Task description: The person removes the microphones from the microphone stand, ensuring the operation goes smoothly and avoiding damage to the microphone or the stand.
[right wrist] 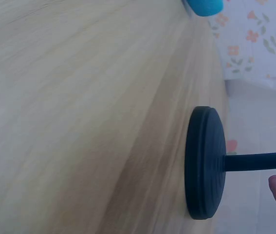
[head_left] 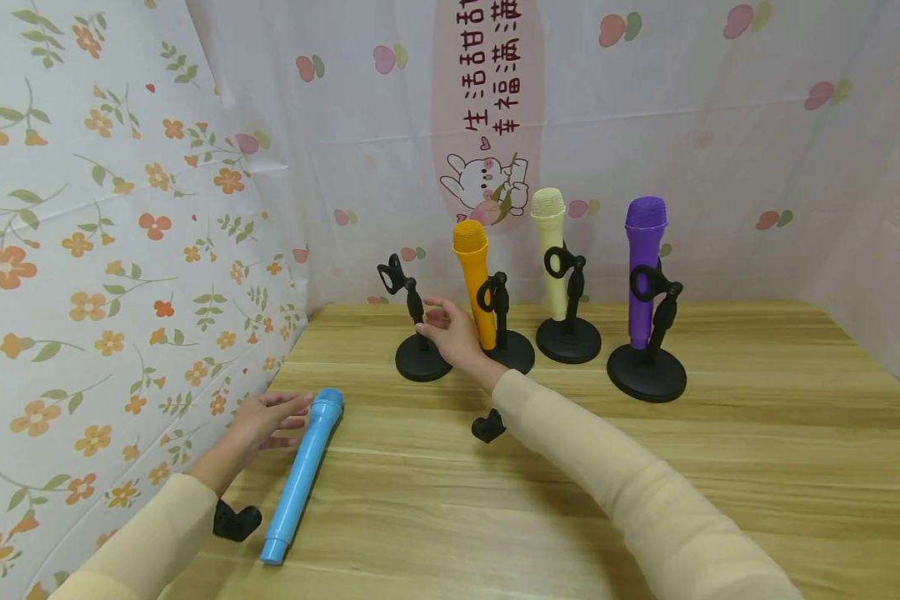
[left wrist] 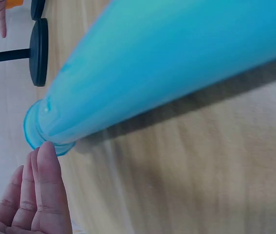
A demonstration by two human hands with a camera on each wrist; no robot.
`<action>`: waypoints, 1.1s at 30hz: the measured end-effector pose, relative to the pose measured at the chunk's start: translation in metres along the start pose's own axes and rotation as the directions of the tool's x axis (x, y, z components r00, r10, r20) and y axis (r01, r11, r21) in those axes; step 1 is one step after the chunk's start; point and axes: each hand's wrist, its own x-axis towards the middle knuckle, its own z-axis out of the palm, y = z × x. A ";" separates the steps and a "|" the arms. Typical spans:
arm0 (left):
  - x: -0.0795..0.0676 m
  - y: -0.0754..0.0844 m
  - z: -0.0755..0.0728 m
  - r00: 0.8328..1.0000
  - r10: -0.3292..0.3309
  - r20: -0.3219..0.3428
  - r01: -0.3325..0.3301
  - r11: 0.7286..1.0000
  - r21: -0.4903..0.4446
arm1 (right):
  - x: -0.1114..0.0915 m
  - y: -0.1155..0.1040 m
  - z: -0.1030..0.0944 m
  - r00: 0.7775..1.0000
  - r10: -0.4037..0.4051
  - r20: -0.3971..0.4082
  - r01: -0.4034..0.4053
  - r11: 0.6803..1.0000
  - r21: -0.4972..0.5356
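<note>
A blue microphone lies on the wooden table at the left, its head pointing to the back. My left hand is beside that head, fingers extended; in the left wrist view the fingertips come right up to the microphone's collar. Farther back, my right hand reaches to a black microphone stand whose clip holds nothing. Its thumb and fingers are spread loosely near the pole, not curled around it. The right wrist view shows the stand's round base and a fingertip close to the pole.
To the right, an orange microphone, a cream microphone and a purple microphone sit upright in black stands. A floral curtain borders the table at the left, and a printed sheet hangs behind it.
</note>
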 end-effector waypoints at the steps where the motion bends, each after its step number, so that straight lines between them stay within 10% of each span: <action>1: 0.000 0.002 0.000 1.000 0.005 -0.003 -0.005 1.000 0.006 | -0.001 0.001 -0.001 1.000 -0.004 0.007 0.004 1.000 0.002; 33: 0.014 0.055 0.060 0.994 0.087 0.058 -0.082 0.993 -0.085 | -0.048 -0.001 -0.051 0.979 -0.131 0.154 0.123 0.990 0.062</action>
